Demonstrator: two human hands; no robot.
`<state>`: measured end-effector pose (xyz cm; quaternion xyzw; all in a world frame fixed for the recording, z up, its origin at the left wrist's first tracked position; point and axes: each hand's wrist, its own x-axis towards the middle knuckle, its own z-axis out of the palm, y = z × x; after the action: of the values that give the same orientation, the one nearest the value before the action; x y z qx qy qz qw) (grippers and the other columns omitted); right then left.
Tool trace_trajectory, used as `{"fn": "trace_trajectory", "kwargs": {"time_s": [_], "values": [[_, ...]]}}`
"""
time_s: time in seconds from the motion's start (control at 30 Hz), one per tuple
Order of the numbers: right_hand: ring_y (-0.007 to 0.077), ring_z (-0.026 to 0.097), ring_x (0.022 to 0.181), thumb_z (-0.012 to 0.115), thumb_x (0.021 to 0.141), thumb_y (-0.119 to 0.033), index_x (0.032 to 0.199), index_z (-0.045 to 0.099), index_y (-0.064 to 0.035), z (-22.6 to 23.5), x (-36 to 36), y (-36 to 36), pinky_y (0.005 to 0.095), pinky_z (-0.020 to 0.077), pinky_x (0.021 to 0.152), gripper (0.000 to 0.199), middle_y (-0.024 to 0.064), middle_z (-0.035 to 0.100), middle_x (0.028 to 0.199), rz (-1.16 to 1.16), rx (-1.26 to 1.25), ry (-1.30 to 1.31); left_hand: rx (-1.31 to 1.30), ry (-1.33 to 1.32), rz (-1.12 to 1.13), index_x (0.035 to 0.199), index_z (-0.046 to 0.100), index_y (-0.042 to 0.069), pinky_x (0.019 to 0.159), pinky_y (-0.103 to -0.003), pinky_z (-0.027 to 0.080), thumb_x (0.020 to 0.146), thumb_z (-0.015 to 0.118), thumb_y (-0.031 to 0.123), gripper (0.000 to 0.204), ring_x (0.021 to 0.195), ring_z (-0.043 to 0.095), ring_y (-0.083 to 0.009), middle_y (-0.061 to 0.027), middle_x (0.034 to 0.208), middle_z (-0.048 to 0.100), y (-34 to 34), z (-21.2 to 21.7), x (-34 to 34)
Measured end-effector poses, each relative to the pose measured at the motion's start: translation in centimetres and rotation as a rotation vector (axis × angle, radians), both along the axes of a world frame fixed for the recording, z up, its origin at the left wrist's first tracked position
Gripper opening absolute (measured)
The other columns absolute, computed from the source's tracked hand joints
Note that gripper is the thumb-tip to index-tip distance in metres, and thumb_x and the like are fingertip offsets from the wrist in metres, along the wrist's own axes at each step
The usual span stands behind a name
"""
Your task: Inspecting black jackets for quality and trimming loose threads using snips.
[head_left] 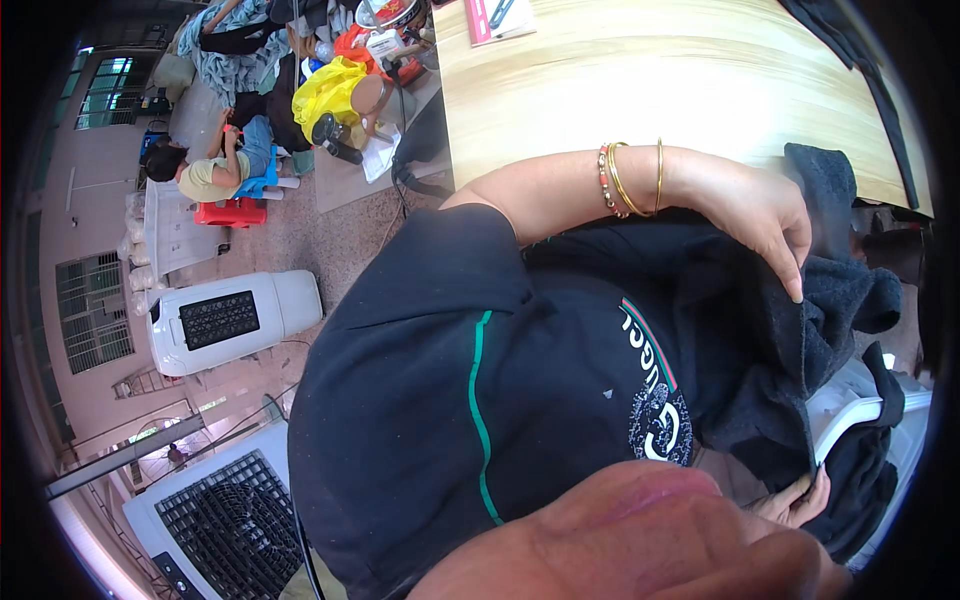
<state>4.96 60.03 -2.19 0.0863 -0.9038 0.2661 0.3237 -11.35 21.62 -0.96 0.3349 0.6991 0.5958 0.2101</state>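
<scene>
A thick dark grey cloth [845, 295] hangs in front of me, its long edge stretched between my two hands. My left hand [765, 215], on the arm with gold bangles and a beaded bracelet, is closed with thumb and fingers at the upper part of that edge. Lower down, my right hand [797, 500] pinches the other end of the edge, its palm partly hidden. Part of the cloth lies over the corner of the wooden table [640, 90], and darker folds rest against my black shirt [570, 350].
A white plastic frame [860, 415] with dark cloth in it stands beside my right hand. Two white air coolers [235, 320] stand at left. A seated person [215, 178] works beyond, near a yellow bag [328, 98]. A pink booklet [482, 22] lies on the table.
</scene>
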Motion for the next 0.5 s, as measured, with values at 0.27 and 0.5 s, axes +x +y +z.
{"fn": "trace_trajectory", "kwargs": {"time_s": [0.27,0.5], "values": [[0.0238,0.062,0.082,0.081,0.066,0.009,0.094,0.074,0.0012,3.2,-2.9,-12.6,0.0276,0.0521,0.070,0.030,0.0124,0.058,0.096,0.523,0.231,0.004,0.253,0.037,0.187,0.088,0.071,-0.001,0.066,-0.032,0.050,0.080,0.076,0.031,0.033,0.076,0.065,-0.0211,-0.0131,0.081,0.067,5.9,-2.2,3.8],[0.0251,0.063,0.086,0.070,0.076,0.015,0.105,0.069,0.0040,2.6,-4.9,-14.1,0.0290,0.0520,0.078,0.031,0.0153,0.061,0.098,0.538,0.142,-0.045,0.284,-0.034,0.158,0.098,0.069,-0.005,0.066,-0.031,0.050,0.081,0.074,0.026,0.036,0.076,0.066,-0.0182,-0.0150,0.084,0.070,6.1,-3.2,3.9]]}}
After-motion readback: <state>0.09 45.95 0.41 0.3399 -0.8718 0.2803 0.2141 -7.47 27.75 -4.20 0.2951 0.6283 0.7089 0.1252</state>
